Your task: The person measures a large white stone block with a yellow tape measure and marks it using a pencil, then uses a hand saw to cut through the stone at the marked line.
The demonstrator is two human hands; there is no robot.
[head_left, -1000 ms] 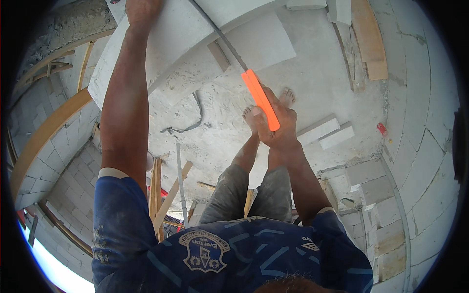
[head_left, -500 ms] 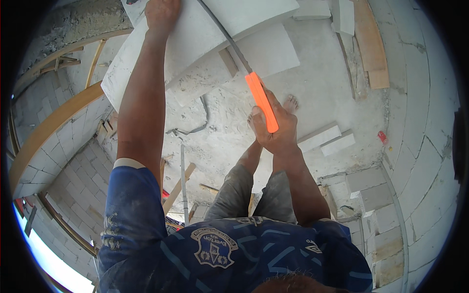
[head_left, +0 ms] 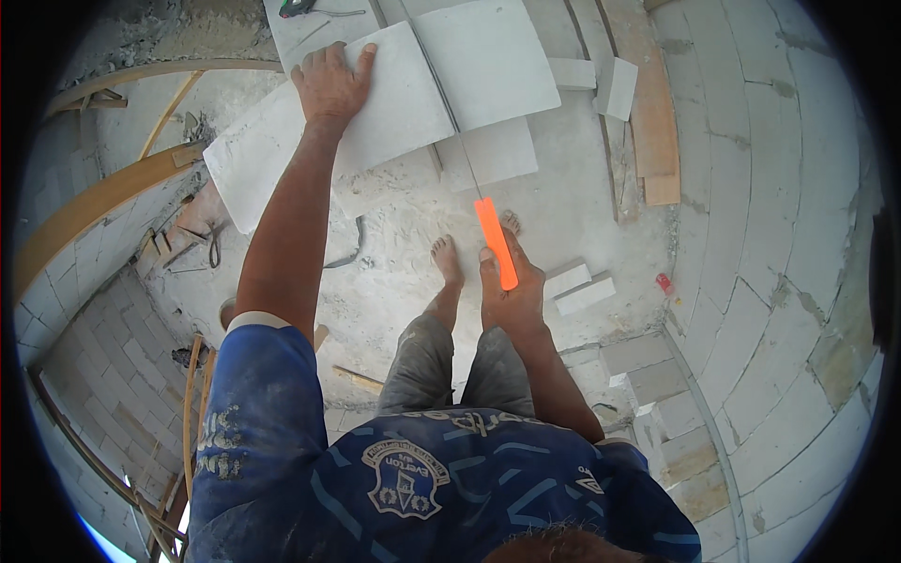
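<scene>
**Saw in the block, left hand pressing it down**

Your saw (head_left: 474, 169) sits in a cut that runs down the white block (head_left: 404, 94), its thin blade lying along the slit and its orange handle (head_left: 496, 242) sticking out toward you below the block's near edge. Your right hand (head_left: 511, 296) is closed around the lower end of that handle, fingers wrapped tight. Your left hand (head_left: 330, 83) lies flat and spread on the block's top face, left of the cut, palm down and holding nothing. The block lies raised above the dusty floor (head_left: 404, 235), near the top of the view.

Below the handle your bare feet (head_left: 449, 258) stand on the floor. Small offcuts (head_left: 580, 286) lie just right of your right hand, and more white pieces (head_left: 615, 86) rest beside a wooden plank (head_left: 648, 113) further right. A curved wooden board (head_left: 103, 202) runs along the block wall (head_left: 798, 235) on your left side.
</scene>
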